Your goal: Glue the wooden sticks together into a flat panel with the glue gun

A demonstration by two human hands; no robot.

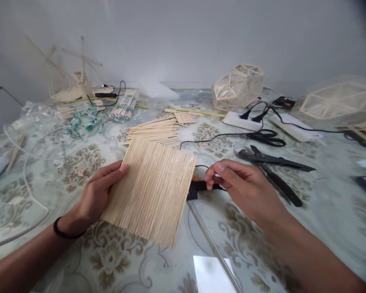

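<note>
- We see a flat, nearly square panel point(151, 191) of pale wooden sticks laid side by side, its face finely ribbed, with shiny clear patches; it is held tilted above the worktop point(110, 264), near the middle of our view.
- Our left hand point(99, 191) grips the panel at its left edge, thumb pressed on the upper face and the other fingers mostly hidden behind.
- Our right hand point(244, 185) is apart from the panel, fingers curled and thumb close to their tips; we cannot tell whether it pinches anything small.
- Just behind those fingertips we find a black tool point(195, 189) with an orange part; whether they touch it, we cannot tell.
- To the right of it we see a black-handled cutter point(276, 167) with its arms spread, and near that, black scissors point(266, 137).
- Beyond the panel we have loose, slender sticks point(154, 131) in a fanned heap.
- Farther back, we notice a smooth white power strip point(242, 121) and a faceted, many-sided stick frame point(238, 87).
- Beneath everything, we see glossy, pale covering with brown floral scrolls.
</note>
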